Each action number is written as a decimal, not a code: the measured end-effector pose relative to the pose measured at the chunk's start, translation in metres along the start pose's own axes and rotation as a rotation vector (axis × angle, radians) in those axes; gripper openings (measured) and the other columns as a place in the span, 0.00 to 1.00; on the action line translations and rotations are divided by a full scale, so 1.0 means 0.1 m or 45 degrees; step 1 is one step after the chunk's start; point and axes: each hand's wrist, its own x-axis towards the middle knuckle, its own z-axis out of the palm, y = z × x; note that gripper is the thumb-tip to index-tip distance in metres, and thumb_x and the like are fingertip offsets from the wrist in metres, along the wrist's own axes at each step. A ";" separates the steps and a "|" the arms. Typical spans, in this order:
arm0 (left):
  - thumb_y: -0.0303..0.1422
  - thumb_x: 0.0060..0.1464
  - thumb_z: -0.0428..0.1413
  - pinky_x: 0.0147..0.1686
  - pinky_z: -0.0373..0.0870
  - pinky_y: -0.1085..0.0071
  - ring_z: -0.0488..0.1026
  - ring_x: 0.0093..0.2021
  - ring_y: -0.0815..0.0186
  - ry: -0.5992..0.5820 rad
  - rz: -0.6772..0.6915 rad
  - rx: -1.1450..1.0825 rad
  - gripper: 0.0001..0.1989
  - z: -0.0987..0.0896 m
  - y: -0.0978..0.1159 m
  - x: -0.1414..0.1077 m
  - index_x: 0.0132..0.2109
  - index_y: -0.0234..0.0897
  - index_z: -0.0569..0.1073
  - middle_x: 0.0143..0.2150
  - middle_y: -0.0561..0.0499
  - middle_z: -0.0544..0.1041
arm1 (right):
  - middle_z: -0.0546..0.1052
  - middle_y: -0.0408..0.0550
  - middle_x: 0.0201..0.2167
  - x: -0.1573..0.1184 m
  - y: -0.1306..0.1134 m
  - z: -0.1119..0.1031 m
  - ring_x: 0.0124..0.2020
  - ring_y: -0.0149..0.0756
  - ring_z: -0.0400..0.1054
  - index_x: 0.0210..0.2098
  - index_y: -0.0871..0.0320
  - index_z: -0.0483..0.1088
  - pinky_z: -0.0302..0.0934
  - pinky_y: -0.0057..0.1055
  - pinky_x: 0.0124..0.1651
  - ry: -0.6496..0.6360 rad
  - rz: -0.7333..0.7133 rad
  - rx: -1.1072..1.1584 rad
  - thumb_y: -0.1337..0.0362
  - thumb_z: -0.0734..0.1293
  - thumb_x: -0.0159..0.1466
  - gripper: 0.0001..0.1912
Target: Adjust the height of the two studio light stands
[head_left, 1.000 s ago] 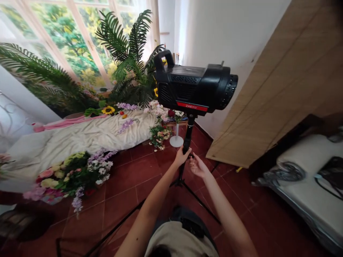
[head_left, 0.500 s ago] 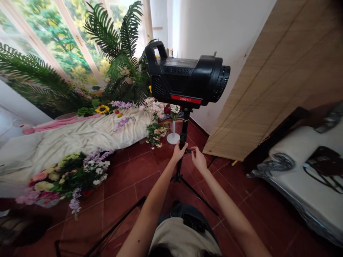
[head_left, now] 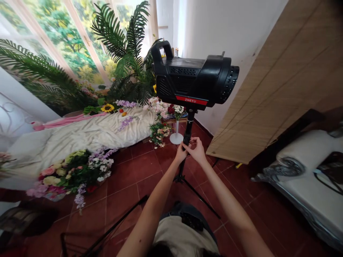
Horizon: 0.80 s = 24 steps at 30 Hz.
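A black studio light [head_left: 193,80] with a red ZHEYU label sits on top of a black light stand [head_left: 189,126], its perforated front end facing right. Just below a joint in the pole, my left hand [head_left: 181,152] is wrapped round the stand. My right hand [head_left: 197,150] is closed at the right side of the same joint, thumb and fingers pinched on the stand's knob, which they mostly hide. Lower down, the stand's legs [head_left: 200,199] spread over the red tiled floor.
To the left, cream cloth [head_left: 102,132] covers a low surface with flowers, beside a flower arrangement [head_left: 72,171]. Palm fronds [head_left: 134,35] rise behind. A bamboo screen [head_left: 257,96] and an ornate white sofa [head_left: 308,171] stand to the right. Another black stand leg [head_left: 118,225] lies at lower left.
My right hand has moved in against the pole, its fingers now over the knob. My left hand stays round the stand. The whole view has shifted slightly, with the scene moving right.
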 end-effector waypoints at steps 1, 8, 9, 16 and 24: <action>0.41 0.42 0.62 0.46 0.68 0.65 0.72 0.39 0.65 -0.004 0.001 -0.019 0.22 0.00 -0.02 0.00 0.42 0.31 0.71 0.39 0.45 0.75 | 0.71 0.50 0.38 0.03 -0.02 0.04 0.37 0.37 0.67 0.38 0.56 0.59 0.63 0.33 0.39 0.000 -0.001 0.001 0.50 0.72 0.48 0.26; 0.31 0.39 0.62 0.45 0.69 0.65 0.72 0.39 0.63 0.037 -0.066 0.012 0.21 -0.03 -0.03 -0.01 0.43 0.30 0.71 0.39 0.46 0.77 | 0.67 0.45 0.36 0.12 -0.01 0.37 0.33 0.34 0.68 0.40 0.53 0.47 0.64 0.32 0.37 0.179 0.046 0.169 0.56 0.70 0.51 0.28; 0.29 0.38 0.61 0.45 0.69 0.65 0.72 0.40 0.63 0.050 -0.070 0.039 0.21 -0.03 -0.02 -0.02 0.44 0.30 0.71 0.39 0.46 0.77 | 0.67 0.45 0.36 0.13 0.00 0.39 0.35 0.35 0.68 0.39 0.53 0.46 0.64 0.34 0.39 0.162 0.017 0.219 0.57 0.69 0.52 0.26; 0.25 0.44 0.56 0.42 0.70 0.69 0.74 0.38 0.65 0.145 0.020 0.333 0.13 0.04 0.11 -0.02 0.41 0.32 0.72 0.37 0.49 0.77 | 0.68 0.42 0.35 0.37 0.06 0.21 0.35 0.33 0.68 0.38 0.51 0.46 0.65 0.35 0.41 -0.312 -0.176 0.519 0.63 0.68 0.53 0.25; 0.27 0.42 0.58 0.37 0.71 0.69 0.74 0.33 0.64 0.243 0.071 0.472 0.13 0.11 0.27 0.05 0.39 0.33 0.73 0.33 0.49 0.77 | 0.68 0.41 0.26 0.65 -0.18 0.12 0.28 0.31 0.64 0.32 0.56 0.62 0.61 0.30 0.35 -0.461 -0.158 0.387 0.56 0.67 0.57 0.12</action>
